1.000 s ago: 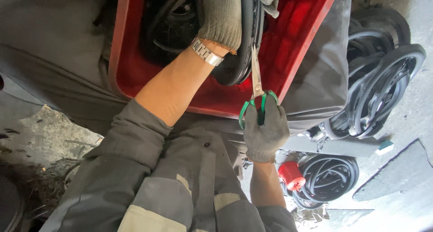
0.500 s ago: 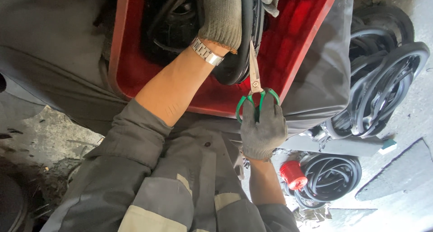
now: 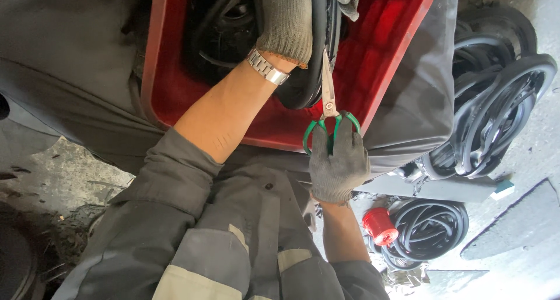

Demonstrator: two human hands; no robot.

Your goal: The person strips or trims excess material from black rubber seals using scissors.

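Scissors [image 3: 328,96] raised slightly since earlier frame, blades now nearly together beside black rubber cable [image 3: 318,43]. Right hand [image 3: 338,163], gloved, fingers clamped through green handles. Left hand [image 3: 286,17], gloved, fingers closed around cable loop inside red crate [image 3: 169,96]. Wristwatch [image 3: 267,67] on left wrist.

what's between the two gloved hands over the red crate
In the head view, the green-handled scissors span it, held by the right hand, blades reaching the black rubber loop in the left hand.
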